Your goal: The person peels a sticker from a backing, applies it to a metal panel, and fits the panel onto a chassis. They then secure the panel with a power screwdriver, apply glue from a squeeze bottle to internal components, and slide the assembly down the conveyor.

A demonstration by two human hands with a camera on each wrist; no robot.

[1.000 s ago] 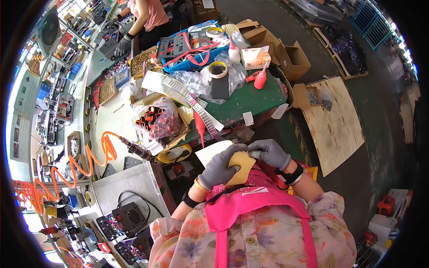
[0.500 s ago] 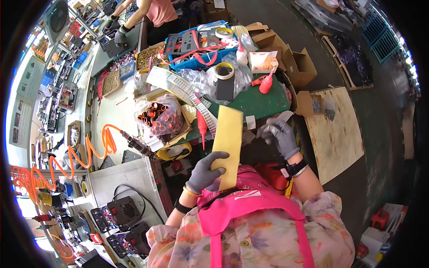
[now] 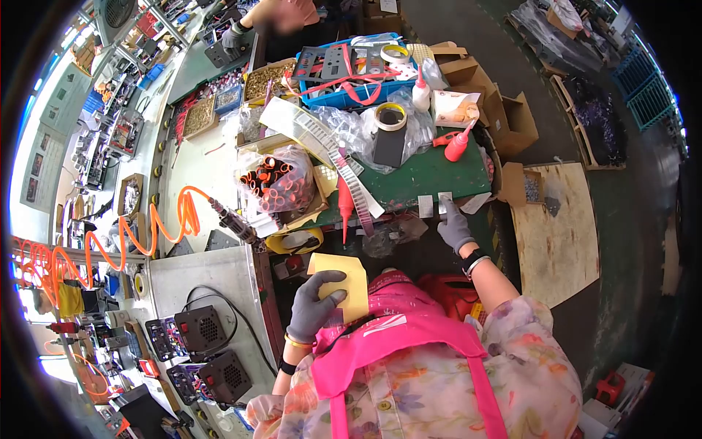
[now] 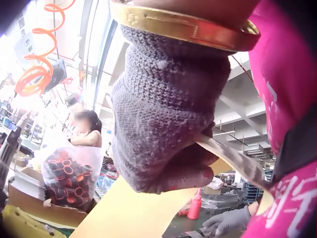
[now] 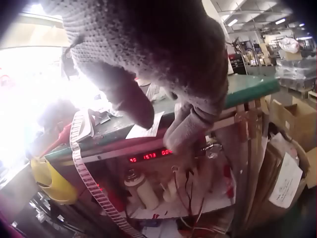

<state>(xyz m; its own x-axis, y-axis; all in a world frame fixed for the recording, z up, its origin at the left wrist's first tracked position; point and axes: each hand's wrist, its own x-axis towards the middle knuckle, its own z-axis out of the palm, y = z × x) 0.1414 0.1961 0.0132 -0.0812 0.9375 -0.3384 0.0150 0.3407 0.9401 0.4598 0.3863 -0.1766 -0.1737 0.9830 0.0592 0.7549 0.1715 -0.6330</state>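
Observation:
A yellow sheet [image 3: 351,285] stands in front of the pink apron, its upper edge bent over. My gloved left hand [image 3: 313,309] grips its left side between thumb and fingers; the left wrist view shows the curled fingers [image 4: 185,181] around it. At the green table's front edge, my gloved right hand [image 3: 456,230] reaches forward, its fingertips on a small white label [image 3: 444,197]. Another white label [image 3: 425,206] hangs just to the left. In the right wrist view the thumb [image 5: 141,109] and fingers stand apart, partly hiding the label.
On the green table [image 3: 409,175] are a red squeeze bottle [image 3: 457,146], a tape roll [image 3: 390,115] and a blue bin [image 3: 344,97]. A bag of black-and-orange rings [image 3: 274,183] sits left. An orange coiled hose [image 3: 191,212] hangs over the left bench; cardboard boxes [image 3: 515,121] stand right.
My right hand has left the yellow sheet and moved forward to the table edge, where a label now shows under its fingers. My left hand has moved left with the sheet, whose top has bent over.

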